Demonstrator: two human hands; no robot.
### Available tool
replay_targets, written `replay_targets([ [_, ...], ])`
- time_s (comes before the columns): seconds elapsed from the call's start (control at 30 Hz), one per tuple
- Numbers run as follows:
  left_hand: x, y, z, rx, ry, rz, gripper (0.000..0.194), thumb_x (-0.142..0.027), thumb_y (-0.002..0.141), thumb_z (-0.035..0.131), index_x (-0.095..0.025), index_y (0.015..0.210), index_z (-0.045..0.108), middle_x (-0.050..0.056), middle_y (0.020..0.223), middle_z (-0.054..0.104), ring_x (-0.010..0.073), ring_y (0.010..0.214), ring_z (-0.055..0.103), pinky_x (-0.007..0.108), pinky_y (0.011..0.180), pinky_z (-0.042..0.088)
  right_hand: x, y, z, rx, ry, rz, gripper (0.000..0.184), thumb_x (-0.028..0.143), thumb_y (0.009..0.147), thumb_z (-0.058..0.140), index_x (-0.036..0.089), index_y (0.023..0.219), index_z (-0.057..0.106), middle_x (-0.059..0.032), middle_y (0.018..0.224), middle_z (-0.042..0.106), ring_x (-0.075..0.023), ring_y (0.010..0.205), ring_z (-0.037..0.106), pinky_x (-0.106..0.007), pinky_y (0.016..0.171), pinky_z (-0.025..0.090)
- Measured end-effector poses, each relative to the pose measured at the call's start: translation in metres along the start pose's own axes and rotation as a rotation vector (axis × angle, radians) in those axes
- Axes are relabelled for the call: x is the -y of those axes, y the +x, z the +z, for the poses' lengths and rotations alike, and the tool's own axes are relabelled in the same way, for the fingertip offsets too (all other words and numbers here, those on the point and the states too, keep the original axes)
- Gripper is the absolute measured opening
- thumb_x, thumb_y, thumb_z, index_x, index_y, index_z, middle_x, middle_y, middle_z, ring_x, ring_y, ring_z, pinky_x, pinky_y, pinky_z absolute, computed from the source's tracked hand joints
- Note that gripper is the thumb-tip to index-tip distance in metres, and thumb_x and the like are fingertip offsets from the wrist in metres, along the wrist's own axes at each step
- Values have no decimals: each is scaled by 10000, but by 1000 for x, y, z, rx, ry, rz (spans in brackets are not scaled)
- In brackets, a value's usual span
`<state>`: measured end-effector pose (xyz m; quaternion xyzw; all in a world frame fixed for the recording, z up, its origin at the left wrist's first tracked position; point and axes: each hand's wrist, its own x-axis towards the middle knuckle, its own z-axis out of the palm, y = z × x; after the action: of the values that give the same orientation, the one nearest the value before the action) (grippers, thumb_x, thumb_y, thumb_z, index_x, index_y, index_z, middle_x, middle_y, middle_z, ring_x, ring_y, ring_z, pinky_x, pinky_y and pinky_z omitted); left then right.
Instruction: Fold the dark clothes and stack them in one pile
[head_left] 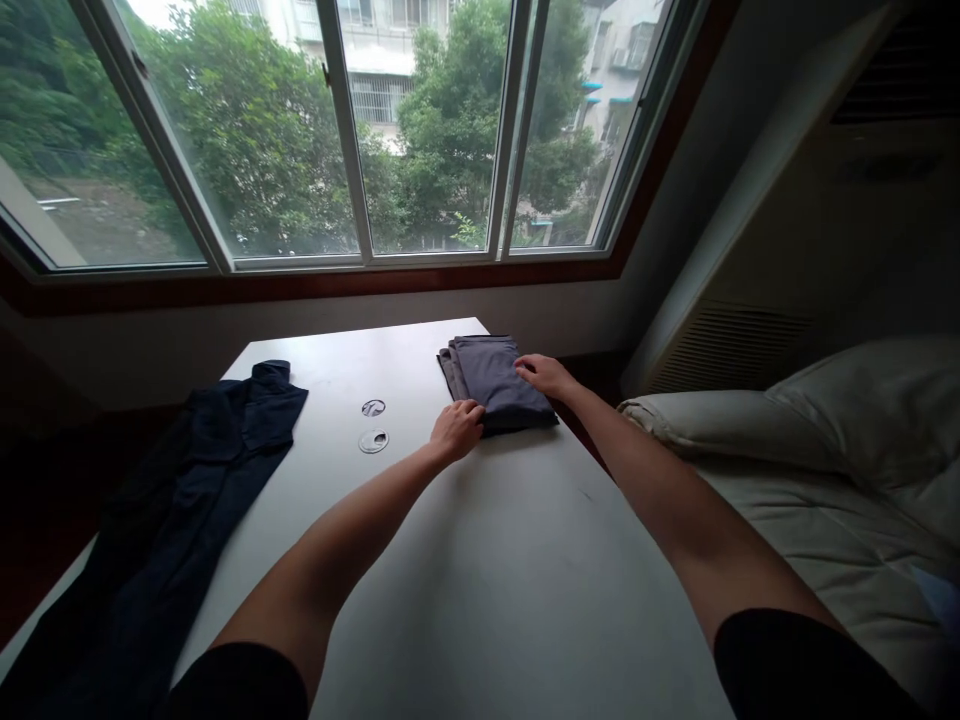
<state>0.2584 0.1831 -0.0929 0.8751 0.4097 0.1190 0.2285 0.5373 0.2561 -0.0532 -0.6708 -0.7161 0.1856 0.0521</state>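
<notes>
Folded grey stack, twelve o'clock: left hand and right hand touch edges, grip indeterminable; navy garment, ten o'clock, lies unstacked.

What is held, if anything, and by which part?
Left hand touches the grey cloth at its near left corner, right hand at its right edge; whether they grip cannot be told.

Pale daylight is coming through the window at the top, glaring softly on the white desk. The right side and lower left are sinking into shadow; wide-angle distortion is stretching the edges.
</notes>
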Motion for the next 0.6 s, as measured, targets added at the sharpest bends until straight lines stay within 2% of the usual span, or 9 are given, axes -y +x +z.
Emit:
replay_targets([
  [0.03, 4, -3, 0, 2, 0, 12, 425, -277, 961, 616, -236, 1384, 609, 111, 1427, 585, 268, 1282, 554, 397, 1079, 459, 9, 0, 11, -100, -17, -16, 441, 407, 991, 504, 187, 1331, 679, -107, 1385, 647, -254, 1291, 575, -341, 1123, 410],
  [0.1, 14, -14, 1, 5, 4, 40, 480, -282, 949, 631, -243, 1424, 572, 108, 1488, 541, 268, 1351, 505, 407, 1126, 426, 27, -5, 40, -183, -63, -16, 540, 458, 1018, 460, 183, 1470, 566, -124, 1538, 511, -270, 1434, 436, -396, 1202, 324],
  [0.2, 34, -40, 1, -2, 31, 38, 485, -287, 964, 598, -234, 1444, 548, 113, 1548, 488, 279, 1410, 453, 442, 1168, 384, 45, -20, 85, -67, -131, 77, 614, 555, 1021, 429, 264, 1561, 455, -94, 1636, 378, -304, 1514, 305, -517, 1234, 235],
  [0.27, 52, -64, -2, -5, 57, -32, 452, -300, 973, 575, -225, 1418, 568, 114, 1547, 491, 286, 1405, 457, 451, 1171, 378, 47, -28, 106, -4, -148, 117, 625, 590, 1021, 408, 300, 1574, 430, -80, 1660, 335, -313, 1532, 262, -567, 1231, 198],
  [0.33, 73, -90, -10, -8, 79, -125, 412, -311, 974, 563, -214, 1373, 602, 121, 1531, 507, 293, 1388, 469, 455, 1172, 371, 43, -31, 117, -2, -147, 117, 619, 591, 1023, 393, 305, 1570, 435, -80, 1663, 330, -315, 1532, 256, -576, 1226, 195],
  [0.43, 111, -131, -33, -47, 147, -272, 390, -308, 975, 544, -200, 1340, 628, 133, 1515, 515, 295, 1387, 462, 454, 1198, 324, 37, -32, 123, -96, -128, 119, 572, 536, 1030, 382, 288, 1533, 494, -84, 1634, 387, -306, 1512, 298, -546, 1217, 227],
  [0.53, 150, -174, -67, -105, 296, -526, 408, -301, 969, 531, -192, 1351, 621, 145, 1513, 511, 308, 1422, 416, 466, 1213, 272, 36, -34, 127, -240, -90, 154, 523, 458, 1033, 363, 254, 1471, 564, -91, 1575, 474, -291, 1474, 364, -515, 1205, 259],
  [0.6, 171, -202, -91, -116, 392, -735, 460, -312, 960, 530, -179, 1398, 578, 171, 1526, 489, 338, 1422, 407, 493, 1186, 287, 35, -37, 131, -308, -59, 150, 507, 432, 1024, 371, 228, 1425, 604, -101, 1531, 525, -291, 1441, 408, -505, 1195, 277],
])
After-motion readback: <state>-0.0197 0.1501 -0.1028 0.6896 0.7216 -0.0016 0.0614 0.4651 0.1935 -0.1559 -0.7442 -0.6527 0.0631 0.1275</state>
